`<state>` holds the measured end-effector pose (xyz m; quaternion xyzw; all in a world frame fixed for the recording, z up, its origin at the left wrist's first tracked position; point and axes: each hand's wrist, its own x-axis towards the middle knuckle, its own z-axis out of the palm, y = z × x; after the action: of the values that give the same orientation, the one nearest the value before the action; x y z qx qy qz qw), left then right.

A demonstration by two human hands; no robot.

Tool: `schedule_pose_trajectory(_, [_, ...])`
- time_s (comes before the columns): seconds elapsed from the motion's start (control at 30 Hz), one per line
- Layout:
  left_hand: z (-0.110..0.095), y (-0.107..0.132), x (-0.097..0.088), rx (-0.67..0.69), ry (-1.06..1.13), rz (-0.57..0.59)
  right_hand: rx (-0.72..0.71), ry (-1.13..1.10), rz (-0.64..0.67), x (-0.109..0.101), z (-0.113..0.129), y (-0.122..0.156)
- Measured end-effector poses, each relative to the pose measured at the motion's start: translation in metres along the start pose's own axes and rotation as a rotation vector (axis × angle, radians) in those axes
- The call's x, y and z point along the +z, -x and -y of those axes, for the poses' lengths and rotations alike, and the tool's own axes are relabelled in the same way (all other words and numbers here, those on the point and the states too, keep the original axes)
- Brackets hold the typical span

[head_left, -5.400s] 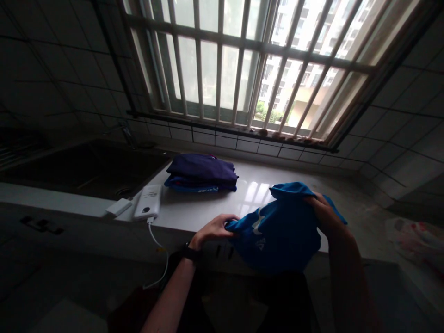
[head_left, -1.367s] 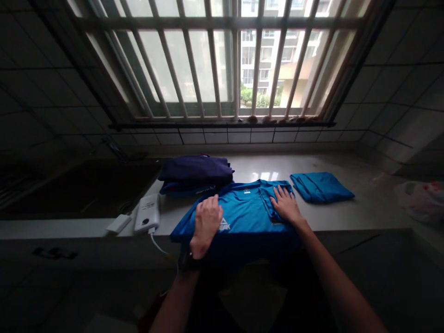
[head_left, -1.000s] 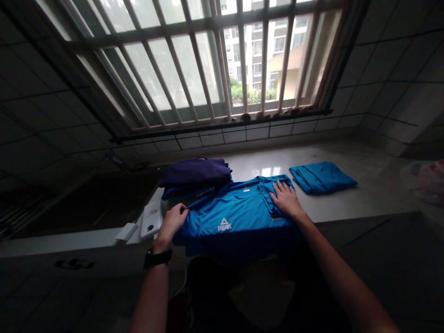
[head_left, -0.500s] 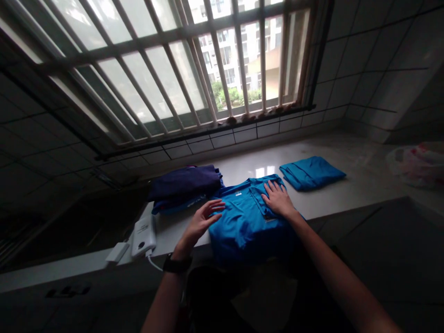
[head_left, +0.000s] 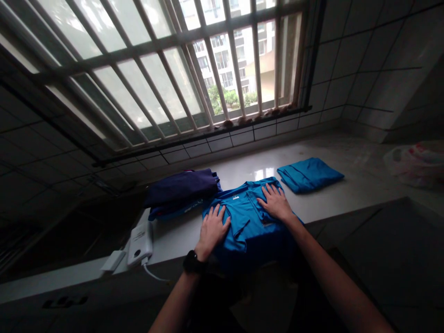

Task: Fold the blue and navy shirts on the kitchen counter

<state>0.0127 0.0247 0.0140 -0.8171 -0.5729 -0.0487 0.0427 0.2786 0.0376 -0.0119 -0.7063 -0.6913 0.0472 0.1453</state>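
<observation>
A blue shirt [head_left: 239, 217] lies on the counter with its lower part hanging over the front edge. Its right side is folded inward, and a small white label shows near the neckline. My left hand [head_left: 212, 227] rests flat on the left part of the shirt, fingers outstretched. On the folded right part lies my right hand [head_left: 275, 202], palm down with the fingers spread. Neither hand grips the cloth. A dark watch [head_left: 193, 262] is on my left wrist.
A folded blue garment [head_left: 310, 174] lies to the right. Left are stacked dark purple and blue clothes [head_left: 182, 188], a white power bank [head_left: 140, 244] with a cable, and a small white block [head_left: 113, 261] beside the dark sink. A plastic bag [head_left: 416, 163] sits far right. A barred window rises behind.
My left hand has moved right and come down flat on the shirt, folding in cloth at its left side. My right hand stays on the folded part. The view has shifted slightly.
</observation>
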Motion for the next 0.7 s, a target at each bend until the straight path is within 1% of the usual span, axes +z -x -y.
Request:
schedule_pose_trajectory(0.1, [0.003, -0.004, -0.008, -0.136, -0.017, -0.134, -0.006, -0.032, -0.005, -0.001, 0.001, 0.002])
schedule_pose_trajectory(0.13, [0.007, -0.005, -0.011, -0.199, -0.026, -0.159, -0.002, -0.054, -0.006, -0.002, 0.001, 0.001])
schedule_pose_trajectory(0.17, [0.012, -0.007, -0.014, -0.268, -0.032, -0.157, 0.005, -0.081, -0.007, -0.005, 0.001, -0.001])
schedule_pose_trajectory(0.2, [0.017, -0.009, -0.017, -0.342, -0.030, -0.123, 0.016, -0.108, -0.008, -0.009, -0.001, -0.005])
schedule_pose_trajectory(0.23, [0.024, -0.012, -0.020, -0.407, -0.016, -0.066, 0.029, -0.131, -0.015, -0.015, -0.002, -0.009])
schedule_pose_trajectory(0.3, [0.036, -0.020, -0.025, -0.473, 0.045, 0.061, 0.050, -0.154, -0.054, -0.029, -0.008, -0.022])
schedule_pose_trajectory(0.37, [0.046, -0.029, -0.029, -0.445, 0.137, 0.146, 0.039, -0.157, -0.080, -0.043, -0.014, -0.036])
schedule_pose_trajectory(0.4, [0.049, -0.033, -0.031, -0.408, 0.190, 0.168, 0.017, -0.163, -0.046, -0.048, -0.017, -0.042])
schedule_pose_trajectory(0.43, [0.051, -0.037, -0.032, -0.364, 0.254, 0.181, -0.012, -0.172, 0.025, -0.052, -0.019, -0.047])
schedule_pose_trajectory(0.47, [0.052, -0.041, -0.033, -0.322, 0.339, 0.193, -0.046, -0.180, 0.123, -0.054, -0.019, -0.051])
schedule_pose_trajectory(0.53, [0.050, -0.047, -0.035, -0.251, 0.574, 0.218, -0.098, -0.181, 0.309, -0.055, -0.018, -0.057])
schedule_pose_trajectory(0.57, [0.048, -0.051, -0.037, -0.216, 0.708, 0.227, -0.113, -0.176, 0.361, -0.055, -0.017, -0.060])
schedule_pose_trajectory(0.63, [0.045, -0.064, -0.045, -0.162, 0.919, 0.201, -0.119, -0.161, 0.369, -0.057, -0.011, -0.070])
schedule_pose_trajectory(0.67, [0.044, -0.074, -0.052, -0.142, 0.969, 0.151, -0.115, -0.156, 0.346, -0.060, -0.008, -0.077])
schedule_pose_trajectory(0.7, [0.044, -0.086, -0.061, -0.127, 0.977, 0.073, -0.105, -0.151, 0.313, -0.066, -0.005, -0.086])
